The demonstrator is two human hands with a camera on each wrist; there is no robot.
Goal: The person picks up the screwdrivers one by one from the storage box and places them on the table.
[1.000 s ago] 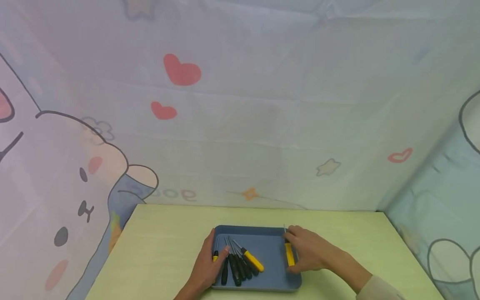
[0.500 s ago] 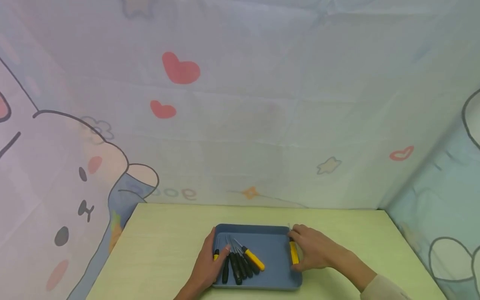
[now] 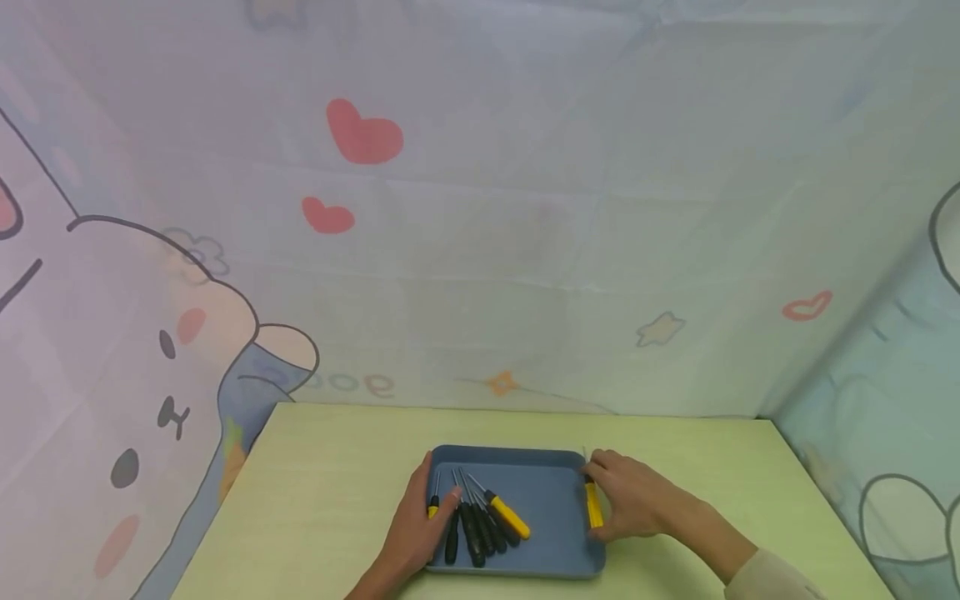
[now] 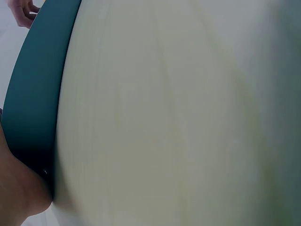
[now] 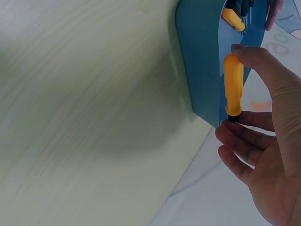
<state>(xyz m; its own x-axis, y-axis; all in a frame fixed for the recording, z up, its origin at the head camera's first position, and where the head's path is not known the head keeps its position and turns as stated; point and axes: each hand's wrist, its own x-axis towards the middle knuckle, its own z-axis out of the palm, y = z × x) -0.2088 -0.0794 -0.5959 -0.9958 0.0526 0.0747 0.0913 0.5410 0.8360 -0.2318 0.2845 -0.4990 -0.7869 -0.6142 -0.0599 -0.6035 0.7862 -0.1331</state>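
A blue tray lies on the table, with my left hand gripping its left side, thumb over the rim and fingers along the outer wall. Inside the tray's left half, several black-handled screwdrivers fan out beside a yellow-handled screwdriver. Another screwdriver with a yellow and black handle is partly covered by the left thumb. At the tray's right wall, my right hand pinches a yellow screwdriver between thumb and fingertips. Its handle lines up with the right rim, blade pointing away from me.
The pale green table extends on both sides of the tray and behind it. A printed cloth with hearts and a cartoon rabbit hangs behind the table and along its sides.
My right hand has shifted right with the yellow screwdriver, from over the tray floor to its right wall. The left hand keeps its grip on the tray.
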